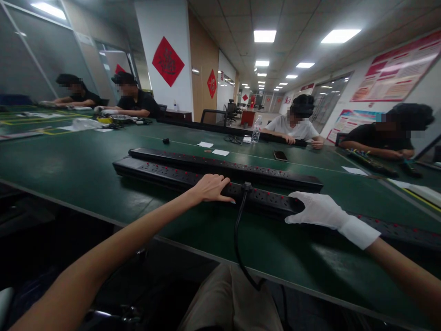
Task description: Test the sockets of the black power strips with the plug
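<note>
With fingers half-curled, the bare left hand is gripping the black multi-socket power strip, lying from nine to four o'clock, while the gloved right hand, thumb spread, is clasping its four-o'clock end, its likely stiff, weighty length wanting two-ended support.

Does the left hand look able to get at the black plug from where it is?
Probably yes: the bare left hand lies over the front power strip, just beside the black plug, with nothing visible between them. The plug's black cord runs down the near side.
</note>
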A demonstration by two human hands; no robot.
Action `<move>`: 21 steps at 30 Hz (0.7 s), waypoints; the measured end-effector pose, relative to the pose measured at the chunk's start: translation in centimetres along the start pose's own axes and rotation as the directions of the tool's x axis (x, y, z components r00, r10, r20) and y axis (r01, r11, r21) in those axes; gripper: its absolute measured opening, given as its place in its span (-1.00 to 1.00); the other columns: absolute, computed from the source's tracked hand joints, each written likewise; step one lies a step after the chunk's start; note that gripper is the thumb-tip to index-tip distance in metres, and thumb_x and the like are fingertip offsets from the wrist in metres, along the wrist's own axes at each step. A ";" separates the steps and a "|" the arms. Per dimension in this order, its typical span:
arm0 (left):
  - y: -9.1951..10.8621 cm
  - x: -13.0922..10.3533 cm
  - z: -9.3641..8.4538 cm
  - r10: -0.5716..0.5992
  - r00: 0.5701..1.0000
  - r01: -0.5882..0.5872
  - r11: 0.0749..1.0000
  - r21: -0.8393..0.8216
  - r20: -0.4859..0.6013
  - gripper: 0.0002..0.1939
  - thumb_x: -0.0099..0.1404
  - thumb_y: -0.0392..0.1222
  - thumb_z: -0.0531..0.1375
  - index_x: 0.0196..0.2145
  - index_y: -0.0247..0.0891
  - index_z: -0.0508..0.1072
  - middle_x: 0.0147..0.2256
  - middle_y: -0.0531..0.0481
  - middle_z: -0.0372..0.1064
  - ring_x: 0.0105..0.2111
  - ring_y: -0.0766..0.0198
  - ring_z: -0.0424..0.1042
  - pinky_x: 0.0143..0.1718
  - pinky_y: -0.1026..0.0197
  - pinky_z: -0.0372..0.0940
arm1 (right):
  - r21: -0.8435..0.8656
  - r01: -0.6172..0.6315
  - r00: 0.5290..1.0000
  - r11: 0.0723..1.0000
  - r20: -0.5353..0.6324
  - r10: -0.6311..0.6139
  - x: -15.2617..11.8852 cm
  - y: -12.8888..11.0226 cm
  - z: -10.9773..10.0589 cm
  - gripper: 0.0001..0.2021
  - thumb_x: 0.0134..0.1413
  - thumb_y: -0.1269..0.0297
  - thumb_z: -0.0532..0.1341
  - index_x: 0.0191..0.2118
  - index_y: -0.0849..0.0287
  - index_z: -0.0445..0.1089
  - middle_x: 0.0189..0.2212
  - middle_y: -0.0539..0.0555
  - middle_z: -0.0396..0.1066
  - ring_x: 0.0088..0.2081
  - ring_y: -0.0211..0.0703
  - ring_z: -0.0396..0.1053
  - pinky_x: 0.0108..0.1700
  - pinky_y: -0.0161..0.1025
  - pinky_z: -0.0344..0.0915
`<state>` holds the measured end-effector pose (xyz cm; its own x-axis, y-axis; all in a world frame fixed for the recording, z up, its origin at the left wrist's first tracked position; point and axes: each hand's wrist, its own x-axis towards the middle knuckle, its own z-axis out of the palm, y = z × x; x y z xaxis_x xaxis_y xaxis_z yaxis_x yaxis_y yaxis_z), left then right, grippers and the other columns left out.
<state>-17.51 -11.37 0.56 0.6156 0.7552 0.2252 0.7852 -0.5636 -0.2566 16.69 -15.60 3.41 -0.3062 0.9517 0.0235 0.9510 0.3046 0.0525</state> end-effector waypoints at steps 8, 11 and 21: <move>0.2 0.7 0.4 0.022 0.998 -0.017 0.995 -0.101 0.057 -0.23 0.07 0.45 -0.11 -0.11 -0.30 0.29 -0.21 -0.20 0.33 -0.23 0.02 0.35 -0.24 0.08 0.19 | 0.107 0.046 0.999 0.993 0.000 -0.047 0.6 -1.0 -1.6 -0.26 -0.27 -0.36 0.10 -0.05 0.11 0.26 -0.23 0.11 0.42 -0.29 -0.02 0.40 -0.28 -0.12 0.28; -0.8 1.8 0.0 0.091 0.972 -0.027 0.959 -0.282 0.215 -0.28 0.02 0.42 0.00 -0.12 -0.27 0.28 -0.18 -0.16 0.34 -0.21 0.03 0.36 -0.24 0.11 0.22 | 0.101 0.288 0.940 0.952 -0.220 -0.261 2.3 -3.9 -3.2 -0.19 -0.25 -0.26 0.18 0.11 0.11 0.10 -0.14 0.13 0.35 -0.18 -0.05 0.35 -0.20 -0.16 0.24; -0.7 5.0 -0.2 0.377 0.874 -0.115 0.776 -0.620 0.308 -0.45 -0.04 0.11 0.22 -0.09 -0.12 0.33 -0.13 0.07 0.38 -0.17 0.16 0.39 -0.15 0.23 0.24 | -0.277 0.695 0.634 0.663 -0.199 -0.747 10.2 -9.9 -0.2 -0.66 0.05 -0.06 0.04 -0.22 0.08 0.27 -0.51 -0.07 0.32 -0.50 -0.29 0.23 -0.53 -0.33 -0.08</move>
<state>-14.94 -7.28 2.06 0.8128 0.5508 -0.1897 0.5796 -0.7321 0.3580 4.17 -8.91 3.33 -0.9134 0.3679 0.1744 0.4062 0.8532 0.3273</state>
